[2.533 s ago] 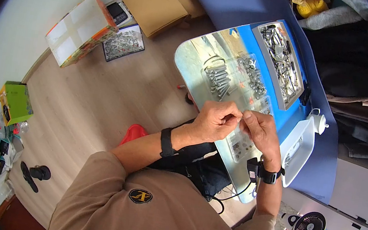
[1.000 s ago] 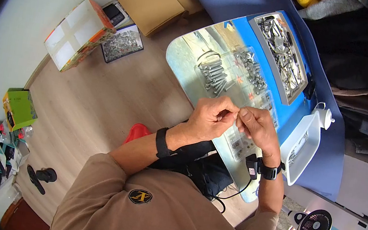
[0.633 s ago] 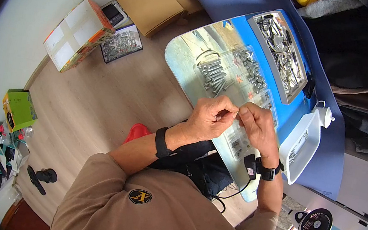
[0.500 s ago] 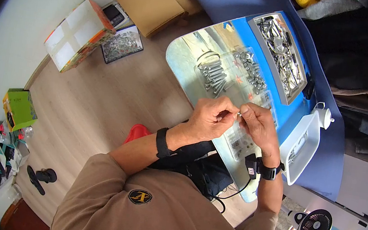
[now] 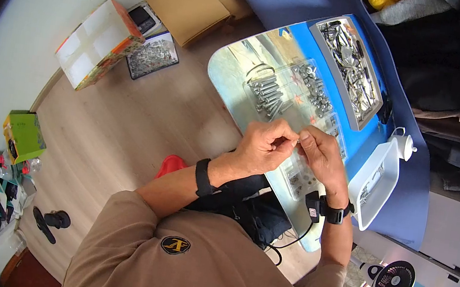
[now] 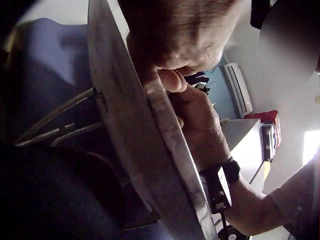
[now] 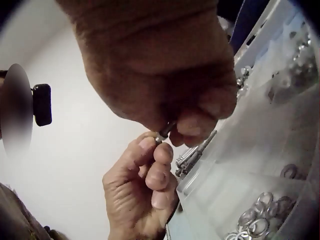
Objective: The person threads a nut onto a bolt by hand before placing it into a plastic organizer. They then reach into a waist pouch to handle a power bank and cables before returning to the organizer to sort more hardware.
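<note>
In the head view my left hand [image 5: 264, 148] and right hand [image 5: 324, 156] meet fingertip to fingertip over the table's near edge. Between them is a small bolt-like metal piece [image 7: 169, 129], with a dark shank and a bright collar at one end. The left thumb and index finger pinch the bright end, while the right fingertips grip the shank. Most of the piece is hidden by the fingers. Below the hands lies a clear compartment box [image 7: 220, 187], holding silver bolts [image 5: 266, 97], nuts [image 5: 315, 91] and washers [image 7: 259, 215].
A grey box [image 5: 332, 74] of mixed metal hardware sits at the table's far side on a blue surface. Beside the right forearm is a white tray [image 5: 393, 185] with a few metal pieces, and a white lidded cup [image 5: 403, 146]. The table edge [image 6: 125, 105] runs just under the hands.
The head view has shifted slightly. Both hands stay together at the same spot; the right thumb and fingers turn a little around the metal piece while the left hand holds nearly still.
</note>
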Tool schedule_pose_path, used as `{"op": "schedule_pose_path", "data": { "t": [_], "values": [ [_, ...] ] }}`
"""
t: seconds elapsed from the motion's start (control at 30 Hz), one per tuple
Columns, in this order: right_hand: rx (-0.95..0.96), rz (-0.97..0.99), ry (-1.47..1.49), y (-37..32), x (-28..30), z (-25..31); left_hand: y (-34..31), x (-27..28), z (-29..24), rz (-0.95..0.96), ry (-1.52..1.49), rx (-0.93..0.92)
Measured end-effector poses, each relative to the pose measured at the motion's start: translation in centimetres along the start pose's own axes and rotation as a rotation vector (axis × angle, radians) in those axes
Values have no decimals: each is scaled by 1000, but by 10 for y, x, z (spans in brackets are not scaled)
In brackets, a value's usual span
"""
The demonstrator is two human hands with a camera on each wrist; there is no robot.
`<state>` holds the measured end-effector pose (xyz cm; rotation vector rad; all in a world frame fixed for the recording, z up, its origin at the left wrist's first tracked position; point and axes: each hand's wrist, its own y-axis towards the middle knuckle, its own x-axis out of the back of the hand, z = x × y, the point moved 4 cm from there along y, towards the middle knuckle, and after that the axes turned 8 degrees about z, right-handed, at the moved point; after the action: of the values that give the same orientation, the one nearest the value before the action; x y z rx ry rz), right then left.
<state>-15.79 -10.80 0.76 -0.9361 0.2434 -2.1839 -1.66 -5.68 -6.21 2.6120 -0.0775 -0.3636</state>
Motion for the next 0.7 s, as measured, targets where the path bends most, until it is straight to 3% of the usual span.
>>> {"op": "schedule_pose_path", "data": {
  "t": [0.07,0.13,0.17,0.23,0.37,0.43,0.57,0.63,0.7],
  "values": [
    [2,-38,-80,-5,-2,5,-1,1,3,-9,-13,18],
    [181,-128,-2,-11,-4,16,-1,0,4,5,-6,1],
    [177,-130,-2,-11,-5,16,-1,-1,4,7,-10,1],
    [340,-222,-168,-11,-4,24,-1,-1,4,6,-19,1],
    [213,-129,-225,-8,1,22,0,0,1,23,-9,-29],
    [-50,34,116,-1,0,2,0,0,1,31,23,3],
    [-51,-16,6,-5,2,-1,2,1,-2,12,-22,14],
    [174,-125,164,-12,-2,7,1,1,-2,5,-26,-4],
    [237,-171,47,-12,-4,11,0,0,0,13,-22,0]
  ]
}}
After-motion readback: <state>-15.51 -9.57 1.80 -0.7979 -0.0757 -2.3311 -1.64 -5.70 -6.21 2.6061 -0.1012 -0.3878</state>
